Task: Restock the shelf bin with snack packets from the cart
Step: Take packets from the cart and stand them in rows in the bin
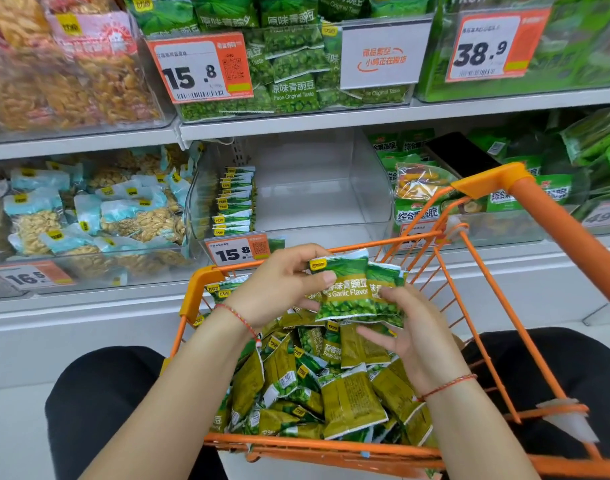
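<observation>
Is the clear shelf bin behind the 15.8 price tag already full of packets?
No, the clear bin holds only one row of packets along its left wall, and the rest of its floor is bare.

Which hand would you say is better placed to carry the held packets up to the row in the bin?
Probably the left hand: it grips the garlic pea packets and sits nearer the row at the clear bin's left.

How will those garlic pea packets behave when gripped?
Likely floppy: the garlic pea packets crease where the left hand and right hand pinch them. Probably light, since several are held at once. The glossy film may slide; packets in the cart lie shingled.
</observation>
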Demonstrator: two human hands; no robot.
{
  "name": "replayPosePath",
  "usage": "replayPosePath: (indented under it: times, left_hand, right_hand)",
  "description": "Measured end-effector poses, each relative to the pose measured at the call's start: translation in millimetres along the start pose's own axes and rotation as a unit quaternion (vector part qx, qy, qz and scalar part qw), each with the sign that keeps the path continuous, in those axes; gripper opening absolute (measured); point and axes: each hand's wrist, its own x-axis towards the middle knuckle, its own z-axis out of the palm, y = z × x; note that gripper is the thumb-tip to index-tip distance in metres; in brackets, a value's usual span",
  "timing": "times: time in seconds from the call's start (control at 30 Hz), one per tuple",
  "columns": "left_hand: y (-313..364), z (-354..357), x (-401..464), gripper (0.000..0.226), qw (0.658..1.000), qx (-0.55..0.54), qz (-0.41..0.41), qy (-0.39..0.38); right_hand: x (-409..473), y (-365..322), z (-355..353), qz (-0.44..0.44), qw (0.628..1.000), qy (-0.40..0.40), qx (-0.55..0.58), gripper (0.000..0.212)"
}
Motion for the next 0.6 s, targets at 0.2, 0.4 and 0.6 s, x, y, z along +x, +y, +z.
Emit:
replayPosePath:
  times: [0.2,0.4,0.6]
  left_hand:
    - [2.8,8.5,11.3,0.014,1.0,0.004,0.008,0.028]
    - [5.6,7.4,10.7,0.02,0.997,-0.037,0.019,0.065]
    - [4.5,-12.6,11.4,0.03,0.989,-0.087,0.025,0.114]
  right_hand:
    - [-12.1,-9.9,12.7,-0.029,0.997,-0.072,-0.015,0.075]
    - [-9.9,-14.3,19.4,-0.046,0.994,-0.066,-0.077,0.112]
    - [4.7,-25.0,52.2,-0.055,0.995,-0.012,-0.084,0.081]
